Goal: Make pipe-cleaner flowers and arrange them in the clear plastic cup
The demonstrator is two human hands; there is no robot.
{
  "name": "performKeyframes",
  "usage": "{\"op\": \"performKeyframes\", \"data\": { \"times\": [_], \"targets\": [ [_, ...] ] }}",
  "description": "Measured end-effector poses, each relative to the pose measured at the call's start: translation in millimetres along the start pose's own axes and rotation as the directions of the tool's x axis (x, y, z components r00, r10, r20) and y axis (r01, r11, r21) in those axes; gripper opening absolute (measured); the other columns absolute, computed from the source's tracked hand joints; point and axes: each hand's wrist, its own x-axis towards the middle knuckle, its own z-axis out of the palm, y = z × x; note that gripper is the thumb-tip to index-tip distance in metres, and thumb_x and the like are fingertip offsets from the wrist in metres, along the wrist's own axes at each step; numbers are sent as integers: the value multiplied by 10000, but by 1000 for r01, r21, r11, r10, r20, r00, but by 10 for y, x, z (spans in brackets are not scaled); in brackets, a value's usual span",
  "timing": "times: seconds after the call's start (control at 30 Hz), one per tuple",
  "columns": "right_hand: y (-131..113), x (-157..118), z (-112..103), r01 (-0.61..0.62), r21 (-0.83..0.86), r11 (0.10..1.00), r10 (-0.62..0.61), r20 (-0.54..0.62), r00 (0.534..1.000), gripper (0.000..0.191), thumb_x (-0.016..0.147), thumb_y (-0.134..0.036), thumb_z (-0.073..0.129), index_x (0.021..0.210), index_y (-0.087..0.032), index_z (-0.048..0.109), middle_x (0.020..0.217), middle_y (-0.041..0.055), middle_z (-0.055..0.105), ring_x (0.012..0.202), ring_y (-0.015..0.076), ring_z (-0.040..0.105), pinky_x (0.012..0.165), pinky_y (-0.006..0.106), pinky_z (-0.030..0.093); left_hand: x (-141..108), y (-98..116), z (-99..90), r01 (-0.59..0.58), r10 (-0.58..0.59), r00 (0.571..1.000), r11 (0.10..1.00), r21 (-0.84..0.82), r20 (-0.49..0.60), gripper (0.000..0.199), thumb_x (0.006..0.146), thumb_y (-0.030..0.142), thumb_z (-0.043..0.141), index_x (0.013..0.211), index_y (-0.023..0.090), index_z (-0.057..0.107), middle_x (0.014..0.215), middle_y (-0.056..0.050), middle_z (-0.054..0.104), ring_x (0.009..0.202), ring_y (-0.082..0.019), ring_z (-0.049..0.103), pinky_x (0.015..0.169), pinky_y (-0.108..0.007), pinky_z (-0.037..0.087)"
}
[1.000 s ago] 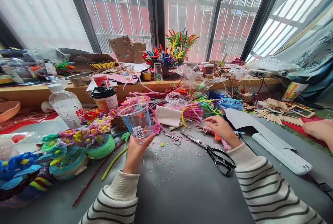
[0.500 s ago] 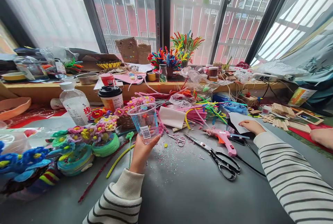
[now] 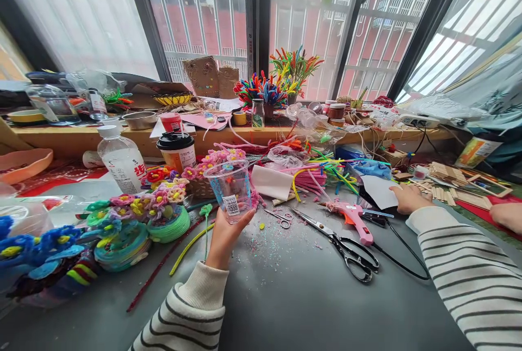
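Note:
My left hand (image 3: 223, 239) is closed around the lower part of a clear plastic cup (image 3: 228, 190) with blue print and a barcode label. The cup is upright, held just above the grey table. At the right, my right hand (image 3: 411, 199) reaches out with its fingers apart, by the edge of a white sheet of paper (image 3: 378, 192); nothing shows in its grasp. A pink glue gun (image 3: 354, 220) lies left of that hand. Between my hands are large scissors (image 3: 336, 242), small scissors (image 3: 280, 218) and scattered glitter (image 3: 265, 253).
Pipe-cleaner flower pots (image 3: 122, 245), a water bottle (image 3: 122, 160) and a lidded paper cup (image 3: 176, 152) crowd the left. Pink pipe cleaners (image 3: 308, 178) lie behind. Wooden sticks (image 3: 446, 174) are at the far right, near another person's hand (image 3: 508, 215). The glue gun's cord (image 3: 402, 264) loops across the table.
My right hand has moved right, off the middle of the white paper to its edge. My left hand keeps its hold on the plastic cup. The whole view has shifted slightly.

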Motion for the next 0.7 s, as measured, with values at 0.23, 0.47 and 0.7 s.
{"op": "performKeyframes", "data": {
  "times": [0.23,0.47,0.7],
  "targets": [
    [-63,32,-214,139,-87,987,-146,-82,986,245,695,-35,484,775,-197,648,1062,150,581,992,255,471,846,496,235,4,-11,8,-18,18,1000,1000,15,-17,629,486,392,755,1010,149,507,963,-98,627,773,-212,628,722,-349,475],
    [-173,204,-453,140,-96,985,-158,-208,965,241,776,-115,441,814,-171,672,1035,135,607,947,240,446,868,409,222,4,-20,2,-19,19,1000,999,25,1,630,493,389,754,1019,152,502,969,-95,625,786,-215,623,733,-356,471],
    [-248,122,-349,126,27,992,-119,-178,977,228,661,-26,528,587,-174,685,857,152,643,822,242,522,739,438,309,-2,-10,11,-21,21,1000,999,28,2,633,492,399,751,1013,148,495,952,-89,626,762,-199,616,727,-347,466]
  ]
}}
